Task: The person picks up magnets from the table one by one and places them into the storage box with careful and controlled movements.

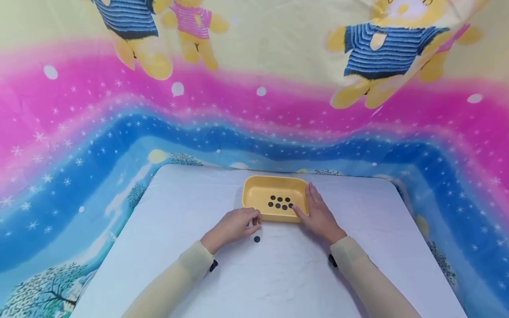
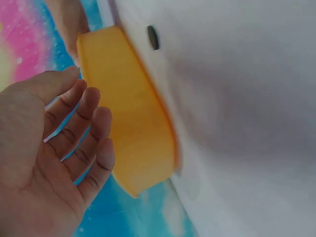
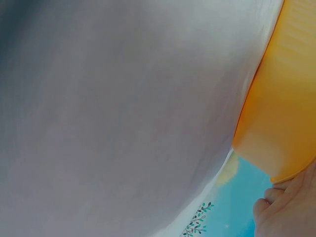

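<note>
A yellow rectangular tray [image 1: 254, 216] stands near the far edge of the table, with several small black discs [image 1: 280, 199] lying flat on its floor. One more black disc [image 1: 257, 239] lies on the white cloth in front of the tray's near left corner; the left wrist view shows this disc [image 2: 153, 38] too. My left hand [image 1: 235, 224] hovers by that corner, its fingers [image 2: 101, 123] loosely bent with nothing between them. At the tray's right end, my right hand [image 1: 323, 219] holds the wall, thumb over the rim and fingers along the outside.
A white cloth [image 1: 191, 194] covers the table. Behind and beside it hangs a printed curtain [image 1: 254, 110] with bears and snowflakes. Dark bands [image 1: 213, 265] show at the cuffs of both sleeves.
</note>
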`<state>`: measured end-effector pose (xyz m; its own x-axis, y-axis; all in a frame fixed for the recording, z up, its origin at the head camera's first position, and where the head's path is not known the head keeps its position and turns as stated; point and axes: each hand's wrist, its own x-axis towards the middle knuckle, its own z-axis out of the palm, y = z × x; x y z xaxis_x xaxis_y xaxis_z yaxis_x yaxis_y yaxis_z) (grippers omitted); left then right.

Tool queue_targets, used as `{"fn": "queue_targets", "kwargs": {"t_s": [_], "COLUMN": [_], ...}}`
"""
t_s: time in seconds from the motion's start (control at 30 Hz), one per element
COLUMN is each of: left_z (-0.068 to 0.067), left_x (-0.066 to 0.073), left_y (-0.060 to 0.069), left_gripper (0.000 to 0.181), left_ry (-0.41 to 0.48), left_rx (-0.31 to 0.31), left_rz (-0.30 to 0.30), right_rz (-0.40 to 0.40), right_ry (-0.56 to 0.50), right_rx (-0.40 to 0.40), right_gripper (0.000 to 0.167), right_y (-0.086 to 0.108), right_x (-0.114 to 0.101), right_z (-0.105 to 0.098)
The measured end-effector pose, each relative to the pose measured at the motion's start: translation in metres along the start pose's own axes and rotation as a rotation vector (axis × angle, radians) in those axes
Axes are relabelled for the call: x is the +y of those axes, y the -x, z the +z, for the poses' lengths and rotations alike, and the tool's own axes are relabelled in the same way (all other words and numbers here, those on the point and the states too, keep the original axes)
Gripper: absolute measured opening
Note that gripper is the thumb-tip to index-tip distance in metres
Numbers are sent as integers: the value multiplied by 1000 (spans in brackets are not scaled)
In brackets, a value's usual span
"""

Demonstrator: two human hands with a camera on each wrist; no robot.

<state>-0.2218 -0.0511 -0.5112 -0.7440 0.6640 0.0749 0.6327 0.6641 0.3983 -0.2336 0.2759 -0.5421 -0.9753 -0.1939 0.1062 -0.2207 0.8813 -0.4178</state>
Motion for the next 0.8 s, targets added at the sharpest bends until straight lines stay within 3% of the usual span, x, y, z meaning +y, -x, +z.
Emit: {"fn": "queue_targets", "kwargs": {"t_s": [0.2,0.57,0.8], "left_z": [12,23,29], "left_x": [-4,-10,-11], "left_y": [4,12,14], "left_gripper": [8,10,12], "left_ry": [-31,-12,-21], "left_rx": [-59,-36,-62], "left_rz": [-6,40,34], "right_rz": [13,4,15], "right_ry": [-4,-5,-9], "right_rx": [-6,-9,-16], "right_gripper": [105,105,106], "right_y": [0,0,0], "right_x": [-1,-2,-2], "right_z": [-2,-3,-2]}}
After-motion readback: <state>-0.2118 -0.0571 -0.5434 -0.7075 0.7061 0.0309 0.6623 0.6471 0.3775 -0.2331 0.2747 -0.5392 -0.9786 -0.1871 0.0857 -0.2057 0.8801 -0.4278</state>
